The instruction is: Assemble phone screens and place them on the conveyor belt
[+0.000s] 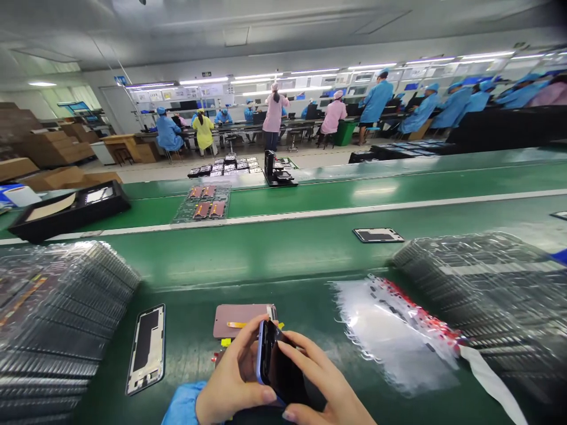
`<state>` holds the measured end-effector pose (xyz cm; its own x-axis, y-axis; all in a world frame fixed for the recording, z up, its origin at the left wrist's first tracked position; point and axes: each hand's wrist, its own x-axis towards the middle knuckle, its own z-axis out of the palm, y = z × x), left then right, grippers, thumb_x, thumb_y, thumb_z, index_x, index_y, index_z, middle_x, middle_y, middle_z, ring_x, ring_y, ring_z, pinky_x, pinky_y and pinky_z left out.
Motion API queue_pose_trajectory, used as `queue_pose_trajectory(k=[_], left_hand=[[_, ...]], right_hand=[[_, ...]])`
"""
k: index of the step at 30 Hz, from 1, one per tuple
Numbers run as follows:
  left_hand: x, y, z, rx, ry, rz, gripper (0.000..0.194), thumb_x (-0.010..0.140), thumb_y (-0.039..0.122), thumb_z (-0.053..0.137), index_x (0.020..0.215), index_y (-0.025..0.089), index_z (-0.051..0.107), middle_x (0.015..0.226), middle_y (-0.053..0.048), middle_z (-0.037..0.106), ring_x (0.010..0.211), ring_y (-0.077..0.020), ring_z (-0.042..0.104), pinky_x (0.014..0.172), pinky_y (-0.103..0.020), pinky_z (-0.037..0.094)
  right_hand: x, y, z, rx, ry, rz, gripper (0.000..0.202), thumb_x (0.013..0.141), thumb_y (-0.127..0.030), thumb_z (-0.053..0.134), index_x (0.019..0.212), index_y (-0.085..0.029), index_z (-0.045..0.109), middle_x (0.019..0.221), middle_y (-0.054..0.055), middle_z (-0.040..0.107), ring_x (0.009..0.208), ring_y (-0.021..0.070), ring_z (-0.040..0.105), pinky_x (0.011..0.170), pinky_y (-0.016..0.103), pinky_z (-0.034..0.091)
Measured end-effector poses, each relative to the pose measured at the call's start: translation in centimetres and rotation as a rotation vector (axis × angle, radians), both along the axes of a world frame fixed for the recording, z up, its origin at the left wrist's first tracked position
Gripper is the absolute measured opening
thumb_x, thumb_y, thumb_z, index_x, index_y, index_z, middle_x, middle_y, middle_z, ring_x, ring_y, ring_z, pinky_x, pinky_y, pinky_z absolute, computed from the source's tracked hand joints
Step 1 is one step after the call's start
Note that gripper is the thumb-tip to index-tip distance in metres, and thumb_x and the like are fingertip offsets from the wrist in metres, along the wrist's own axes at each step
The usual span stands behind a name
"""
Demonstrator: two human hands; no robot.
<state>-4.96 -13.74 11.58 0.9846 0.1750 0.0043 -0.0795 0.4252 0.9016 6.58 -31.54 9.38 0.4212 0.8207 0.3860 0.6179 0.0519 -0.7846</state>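
Note:
A dark-faced phone [280, 378] with a blue-violet edge is held tilted between my hands at the bottom centre. My left hand [234, 378] grips its left side, thumb along the near edge and fingers at the far end. My right hand [330, 381] is closed on its right side, with fingertips on the dark face. Behind my left hand lies a pinkish-brown display panel [224, 321] with a yellow ribbon, partly covered. A phone housing [146, 348] lies farther left. Right of my hands, clear film strips [381, 336] with red tabs lie fanned out.
Stacks of clear plastic trays stand at left [95, 295] and right [482, 260]. Another phone housing [378, 235] lies on the green bench. Beyond are a tray of panels [202, 202], a black fixture [277, 172] and a black box [71, 211]. Co-workers sit and stand farther back.

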Motion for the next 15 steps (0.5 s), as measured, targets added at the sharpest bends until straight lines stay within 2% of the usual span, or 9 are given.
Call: queue_pose_trajectory(k=[6,15], left_hand=[[0.09,-0.25,0.44,-0.021,-0.011,-0.021,0.085,0.06,0.036,0.09,0.136,0.036,0.052,0.144,-0.011,0.052,0.136,-0.0341,0.044,0.106,-0.043,0.042],[0.01,-0.24,0.34,-0.027,0.002,-0.047,0.088,0.061,0.034,0.09,0.138,0.034,0.048,0.132,-0.013,0.061,0.126,-0.0317,0.055,0.102,-0.042,0.045]], right_hand=[[-0.17,-0.14,-0.45,-0.001,-0.027,-0.004,0.069,0.082,-0.049,0.07,0.144,-0.032,0.045,0.146,0.012,0.05,0.13,0.0333,0.051,0.105,0.044,0.047],[-0.18,-0.13,-0.24,0.016,-0.101,-0.008,0.071,0.083,-0.052,0.069,0.146,-0.033,0.042,0.145,0.011,0.05,0.128,0.0334,0.053,0.104,0.044,0.048]])
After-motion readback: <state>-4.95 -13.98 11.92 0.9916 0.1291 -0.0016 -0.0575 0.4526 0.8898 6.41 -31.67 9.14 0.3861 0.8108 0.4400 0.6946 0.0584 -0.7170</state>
